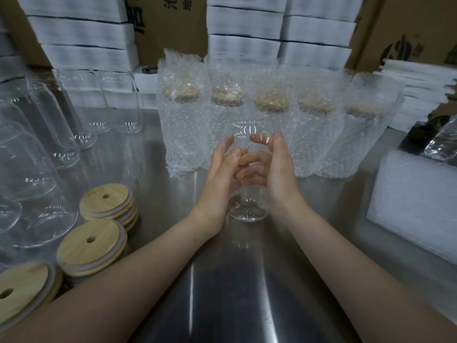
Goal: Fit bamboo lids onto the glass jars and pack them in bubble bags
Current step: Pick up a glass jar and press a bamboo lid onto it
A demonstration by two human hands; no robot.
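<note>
Glass jar (248, 209), clear, empty and without a lid, is held at the centre of the steel table (222, 293) between both hands. Its open rim points away from the person and its base is nearest the camera. Whether the base touches the table cannot be told. Left hand (218, 177) grips the jar's left side with its fingers curled round the wall. Right hand (277, 169) grips the right side in the same way, and the fingers of both hands show through the glass. Directly behind the jar, five bubble bags (184, 144) stand side by side in a row, each touching the next. Each bag contains one jar closed with a bamboo lid, which shows as a tan disc through the film. At the left, a group of uncapped jars (61, 134) stands on the table, all empty. Nearer the person, at the lower left, bamboo lids (91, 243) lie in three stacks. Each top lid shows one round hole and a pale seal ring at its edge. At the right edge lies a white foam block (415, 201). Stacked white foam sheets (81, 33) and cardboard boxes (170, 26) line the back.
</note>
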